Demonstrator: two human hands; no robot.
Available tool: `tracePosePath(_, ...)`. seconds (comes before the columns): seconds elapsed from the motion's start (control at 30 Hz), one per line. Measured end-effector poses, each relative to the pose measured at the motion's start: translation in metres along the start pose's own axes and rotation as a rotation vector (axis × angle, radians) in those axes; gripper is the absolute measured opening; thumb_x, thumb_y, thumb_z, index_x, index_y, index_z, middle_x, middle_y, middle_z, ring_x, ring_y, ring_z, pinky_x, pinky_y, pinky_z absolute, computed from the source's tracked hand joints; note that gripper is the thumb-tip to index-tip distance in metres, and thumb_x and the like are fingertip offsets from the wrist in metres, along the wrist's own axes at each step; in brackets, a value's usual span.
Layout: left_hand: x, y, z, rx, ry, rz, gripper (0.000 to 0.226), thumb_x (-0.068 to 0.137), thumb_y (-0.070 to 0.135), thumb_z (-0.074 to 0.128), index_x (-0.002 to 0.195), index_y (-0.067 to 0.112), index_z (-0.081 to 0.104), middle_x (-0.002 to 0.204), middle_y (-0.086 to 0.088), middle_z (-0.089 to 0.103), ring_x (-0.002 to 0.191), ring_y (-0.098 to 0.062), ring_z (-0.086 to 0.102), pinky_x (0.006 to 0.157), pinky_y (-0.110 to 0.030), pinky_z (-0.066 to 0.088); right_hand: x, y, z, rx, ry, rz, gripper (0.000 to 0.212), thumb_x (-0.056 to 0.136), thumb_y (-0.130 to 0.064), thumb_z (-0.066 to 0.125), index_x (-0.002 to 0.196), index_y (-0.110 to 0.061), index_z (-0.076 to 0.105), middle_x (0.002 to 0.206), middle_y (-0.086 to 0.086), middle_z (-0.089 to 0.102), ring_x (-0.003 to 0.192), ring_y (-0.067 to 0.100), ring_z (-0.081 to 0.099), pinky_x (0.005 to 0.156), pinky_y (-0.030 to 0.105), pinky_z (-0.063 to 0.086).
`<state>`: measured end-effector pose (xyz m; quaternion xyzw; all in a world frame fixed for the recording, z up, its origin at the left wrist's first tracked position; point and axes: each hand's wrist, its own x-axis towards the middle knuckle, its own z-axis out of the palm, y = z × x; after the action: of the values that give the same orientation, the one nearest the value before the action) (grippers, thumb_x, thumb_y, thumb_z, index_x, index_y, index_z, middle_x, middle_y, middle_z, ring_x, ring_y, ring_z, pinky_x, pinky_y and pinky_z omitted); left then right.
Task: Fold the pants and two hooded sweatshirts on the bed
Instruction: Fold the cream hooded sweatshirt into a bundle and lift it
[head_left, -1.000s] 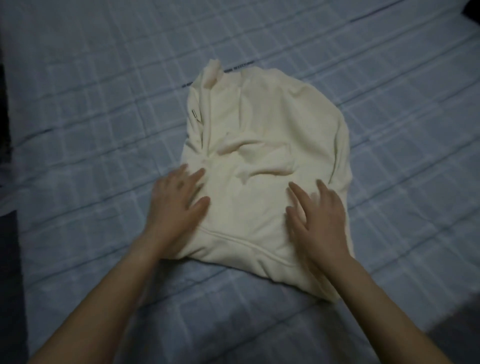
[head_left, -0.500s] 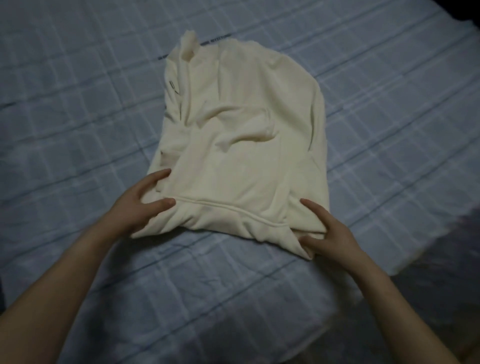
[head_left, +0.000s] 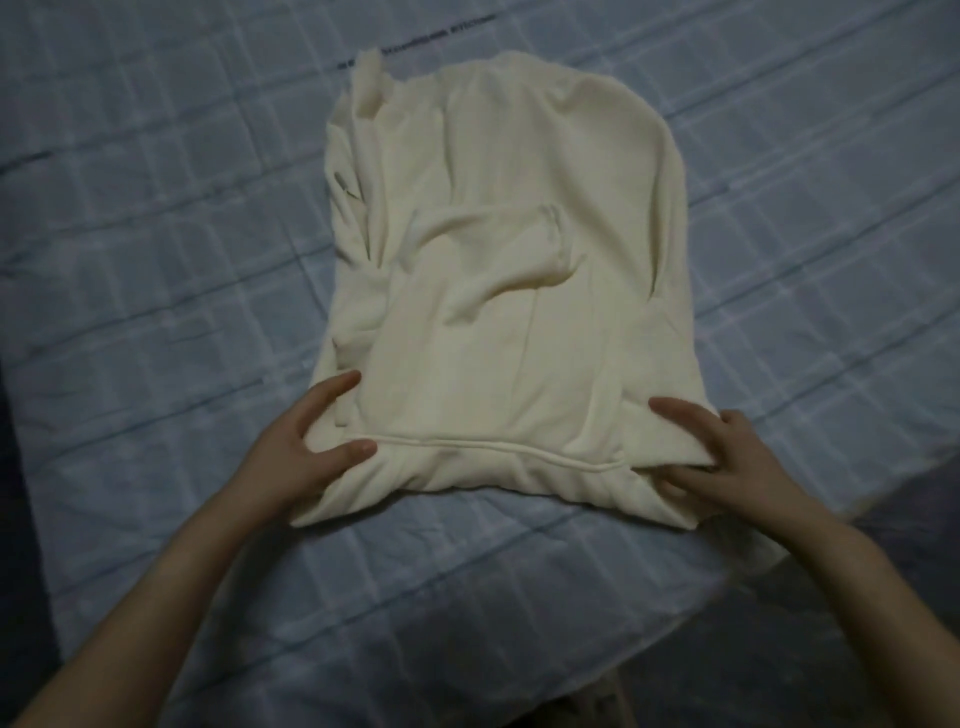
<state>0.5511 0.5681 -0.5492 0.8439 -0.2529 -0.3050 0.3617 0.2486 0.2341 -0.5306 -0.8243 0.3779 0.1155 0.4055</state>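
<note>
Both bare forearms rise from the bottom corners of the frame and converge toward the lower middle. The left hand (head_left: 298, 460), left of centre, lies back up, forefinger stretched forward and thumb pointing right, with a bunch of the sweatshirt (head_left: 498, 312) caught between them. The right hand (head_left: 727, 457), right of centre, also lies back up, fingers over a fold's edge and thumb beneath, pinching it.

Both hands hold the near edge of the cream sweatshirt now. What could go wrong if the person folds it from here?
The sleeve lies loose across the sweatshirt; lifting the near edge could slide it out of place.
The left hand and right hand grip only the near corners, so the middle may sag and crease.
</note>
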Motion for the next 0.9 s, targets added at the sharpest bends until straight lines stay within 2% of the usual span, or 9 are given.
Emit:
tracePosePath(0.1,0.007,0.008,-0.009,0.099,0.056,0.03,0.082,0.062,0.062,0.082,0.135,0.046,0.049,0.134,0.001,0.047,0.111,0.007,0.04,0.093,0.003,0.025,0.007,-0.013,-0.014,-0.046,-0.047,-0.05,0.074,0.082,-0.031,0.079,0.139,-0.059,0.039,0.136,0.003,0.039,0.12,0.018,0.047,0.097,0.024,0.034)
tracePosePath(0.17,0.024,0.017,-0.013,0.033,0.117,0.036,0.073,0.06,0.065,0.072,0.128,0.059,0.045,0.13,0.003,0.044,0.111,-0.001,0.045,0.094,-0.009,0.035,0.019,-0.025,-0.023,-0.05,-0.001,-0.071,0.075,0.083,-0.036,0.077,0.14,-0.062,0.037,0.151,0.003,0.034,0.135,0.02,0.039,0.104,0.029,0.033)
tracePosePath(0.27,0.072,0.039,-0.016,-0.055,0.186,0.046,0.067,0.072,0.048,0.08,0.119,0.072,0.04,0.129,0.003,0.042,0.116,-0.018,0.052,0.097,-0.029,0.042,0.056,-0.05,-0.038,-0.032,0.223,-0.131,0.062,0.088,-0.041,0.067,0.144,-0.05,0.041,0.156,0.003,0.031,0.142,0.015,0.032,0.107,0.025,0.025)
tracePosePath(0.43,0.184,0.072,-0.035,0.009,0.269,0.029,0.075,0.07,0.055,0.071,0.139,0.042,0.046,0.138,-0.01,0.04,0.13,-0.031,0.044,0.113,-0.047,0.036,0.158,-0.09,-0.077,-0.05,0.357,-0.25,0.052,0.096,-0.03,0.061,0.145,-0.034,0.047,0.149,0.012,0.038,0.138,0.025,0.038,0.108,0.026,0.025)
tracePosePath(0.53,0.241,0.082,-0.051,0.039,0.318,-0.038,0.078,0.071,0.059,0.067,0.143,0.042,0.041,0.148,-0.018,0.035,0.138,-0.034,0.035,0.117,-0.046,0.029,0.225,-0.1,-0.104,-0.092,0.329,-0.213,0.047,0.1,-0.037,0.052,0.147,-0.039,0.043,0.153,0.019,0.034,0.143,0.034,0.03,0.118,0.041,0.023)
tracePosePath(0.6,0.274,0.085,-0.06,0.021,0.321,-0.092,0.066,0.084,0.052,0.068,0.143,0.044,0.039,0.148,-0.02,0.034,0.135,-0.034,0.039,0.115,-0.04,0.031,0.266,-0.103,-0.12,-0.086,0.291,-0.199,0.044,0.105,-0.039,0.043,0.149,-0.035,0.041,0.151,0.015,0.042,0.142,0.032,0.035,0.117,0.042,0.024)
tracePosePath(0.7,0.312,0.086,-0.062,-0.119,0.298,-0.09,0.038,0.1,0.034,0.051,0.137,0.041,0.046,0.132,-0.012,0.055,0.103,-0.015,0.058,0.089,-0.021,0.045,0.317,-0.104,-0.135,-0.005,0.233,-0.178,0.043,0.108,-0.037,0.033,0.149,-0.026,0.043,0.153,0.001,0.046,0.141,0.023,0.04,0.113,0.031,0.025)
tracePosePath(0.77,0.326,0.087,-0.065,-0.132,0.342,-0.066,0.03,0.101,0.026,0.048,0.128,0.038,0.054,0.111,-0.004,0.065,0.082,-0.002,0.058,0.066,-0.006,0.043,0.341,-0.105,-0.14,0.018,0.211,-0.175,0.042,0.108,-0.036,0.034,0.148,-0.027,0.045,0.152,-0.001,0.047,0.141,0.021,0.04,0.114,0.03,0.024)
tracePosePath(0.9,0.347,0.09,-0.069,-0.281,0.293,-0.042,0.038,0.099,0.02,0.056,0.133,0.036,0.053,0.093,-0.002,0.069,0.069,-0.006,0.065,0.06,-0.013,0.05,0.372,-0.123,-0.147,0.09,0.11,-0.279,0.043,0.105,-0.039,0.042,0.148,-0.037,0.042,0.149,-0.013,0.042,0.136,0.008,0.037,0.111,0.028,0.027)
